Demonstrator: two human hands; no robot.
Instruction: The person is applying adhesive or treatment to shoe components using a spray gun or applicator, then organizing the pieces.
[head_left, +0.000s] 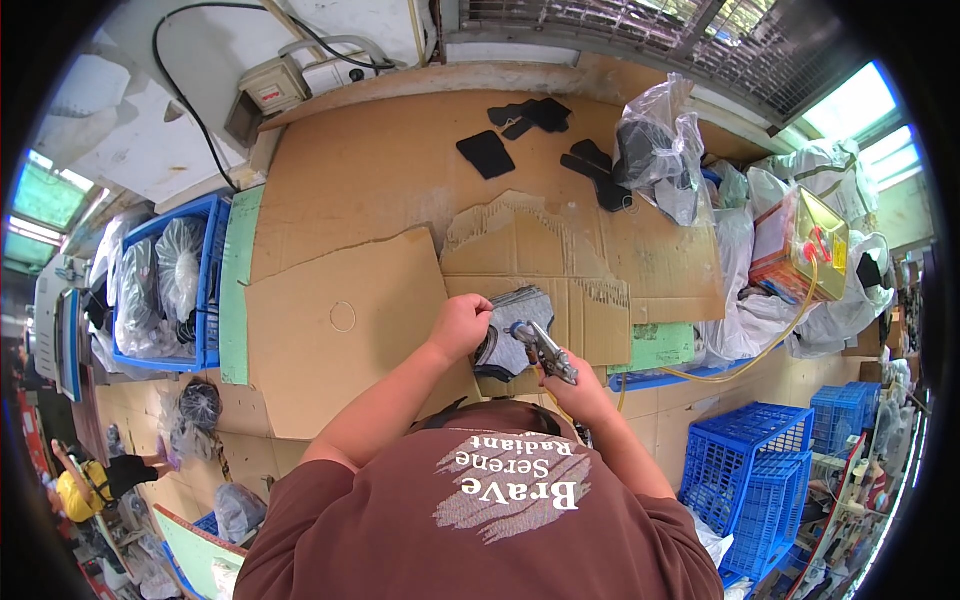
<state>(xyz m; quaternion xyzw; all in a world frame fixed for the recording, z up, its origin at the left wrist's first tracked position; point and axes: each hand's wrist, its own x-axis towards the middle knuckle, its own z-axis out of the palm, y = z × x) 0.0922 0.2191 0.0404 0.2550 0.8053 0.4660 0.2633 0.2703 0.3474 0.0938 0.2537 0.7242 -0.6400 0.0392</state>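
Note:
My right hand is closed round a silver spray gun. Its blue-tipped nozzle points over a small stack of grey cut pieces with dark edges, lying on the cardboard just in front of me. At the stack's upper left corner, the closed fingers of my left hand pinch the edge of a grey piece; the fingertips are partly hidden. A yellow hose runs along the right side to a rectangular metal can, and yellow hose also shows beneath my right hand.
Cardboard sheets cover the table. Several black cut pieces lie at the far side, near a clear plastic bag of dark items. A blue crate with bagged goods stands left; blue baskets stand lower right. Another person is far left.

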